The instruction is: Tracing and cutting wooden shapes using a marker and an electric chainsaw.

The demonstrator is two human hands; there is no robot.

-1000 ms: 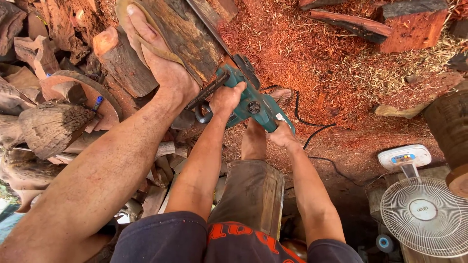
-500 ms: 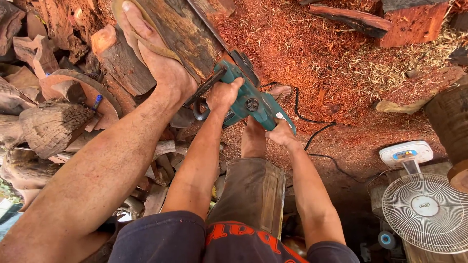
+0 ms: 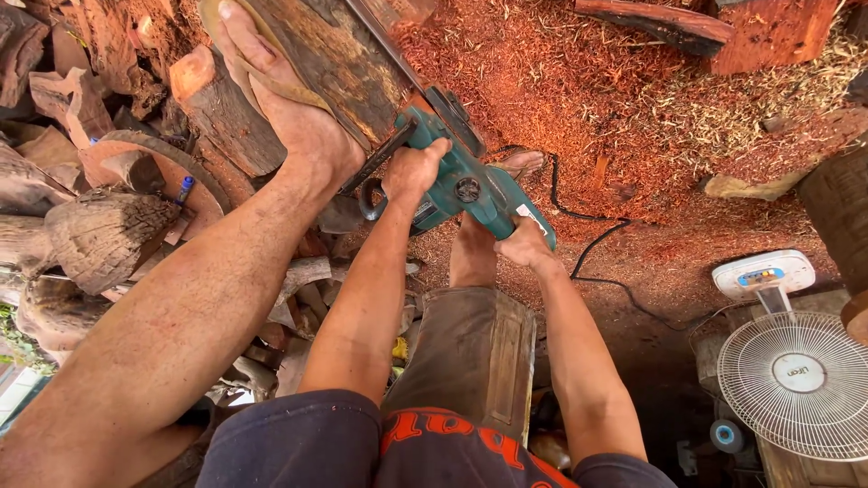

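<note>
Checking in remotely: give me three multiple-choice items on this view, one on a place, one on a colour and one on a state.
1. The co-worker's hand rests on: A the log; B a bucket; C a ladder.
2. The chainsaw body is: A red; B teal; C yellow.
3. The left hand is: A open; B off the chainsaw; C closed on its front handle.

A: the palm lies flat on the bark.
B: the housing is teal.
C: the fingers wrap the handle, and the right hand grips the rear.
</note>
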